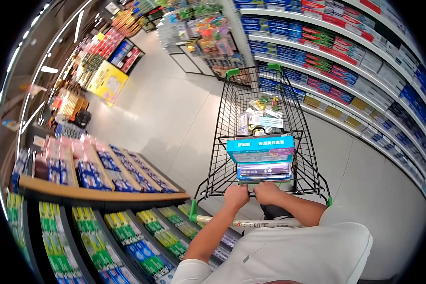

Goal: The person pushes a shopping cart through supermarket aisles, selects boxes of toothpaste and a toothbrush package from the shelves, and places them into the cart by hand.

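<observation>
A black wire shopping cart (217, 161) with green corner pieces stands before me. Both my fists are at its near end, beyond the pale handlebar (251, 221), with forearms reaching over the bar. My left hand (236, 195) is closed, thumb side up. Close beside it, my right hand (267, 191) is closed too; what either grips is hidden. Just past my knuckles are a turquoise box (260, 147) with white lettering and a purple-and-white box (264, 169). Deeper in the basket lie a white-and-blue package (266, 121) and several small packets (264, 102).
Shelves of boxed goods (326, 61) line the right side. At left, a wood-edged display (99, 195) holds green and blue packs, close to the cart's near left corner. A hanging-goods stand (208, 42) and a yellow sign panel (108, 83) are farther ahead, along the tiled floor (170, 109).
</observation>
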`<state>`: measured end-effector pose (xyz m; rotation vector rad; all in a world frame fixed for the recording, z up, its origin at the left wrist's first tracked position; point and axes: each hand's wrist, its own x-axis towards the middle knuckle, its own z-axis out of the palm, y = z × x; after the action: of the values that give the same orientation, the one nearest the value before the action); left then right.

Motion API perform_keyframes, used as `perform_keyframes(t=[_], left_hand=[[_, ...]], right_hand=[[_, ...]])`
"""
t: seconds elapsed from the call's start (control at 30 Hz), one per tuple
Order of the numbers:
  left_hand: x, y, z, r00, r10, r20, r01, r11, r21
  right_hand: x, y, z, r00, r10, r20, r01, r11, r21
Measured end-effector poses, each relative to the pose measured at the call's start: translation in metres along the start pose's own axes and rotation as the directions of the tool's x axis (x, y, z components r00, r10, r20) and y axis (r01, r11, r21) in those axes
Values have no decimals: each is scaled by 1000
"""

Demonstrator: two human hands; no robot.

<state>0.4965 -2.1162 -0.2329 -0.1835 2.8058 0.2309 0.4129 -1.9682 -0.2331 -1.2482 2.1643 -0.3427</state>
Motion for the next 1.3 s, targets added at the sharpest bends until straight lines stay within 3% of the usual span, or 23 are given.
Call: perform_keyframes(t=[0.23,0.37,0.57,0.6,0.7,0.97,1.3], left_hand=[[52,-24,-28,994,81,67,-87,992,94],[68,-41,-30,980,201,-8,-200,977,76],[91,-61,-41,948,318,14,-318,943,98],[95,-64,-47,940,328,91,-335,939,76],[115,-75,-60,919,379,108,-389,916,95],[168,-136,-76,833,532,154,-551,821,146],[236,-183,-97,616,758,215,-787,584,197]], right_hand=[[33,5,-33,995,101,22,-103,992,66],[42,0,-40,987,156,-25,-152,981,125],[57,-6,-49,966,247,-80,-228,954,194],[61,-9,-52,960,270,-71,-250,944,215],[77,-11,-52,942,322,-95,-293,928,230],[145,-31,-46,850,500,-166,-426,838,340],[209,-57,-55,665,706,-244,-563,688,457]])
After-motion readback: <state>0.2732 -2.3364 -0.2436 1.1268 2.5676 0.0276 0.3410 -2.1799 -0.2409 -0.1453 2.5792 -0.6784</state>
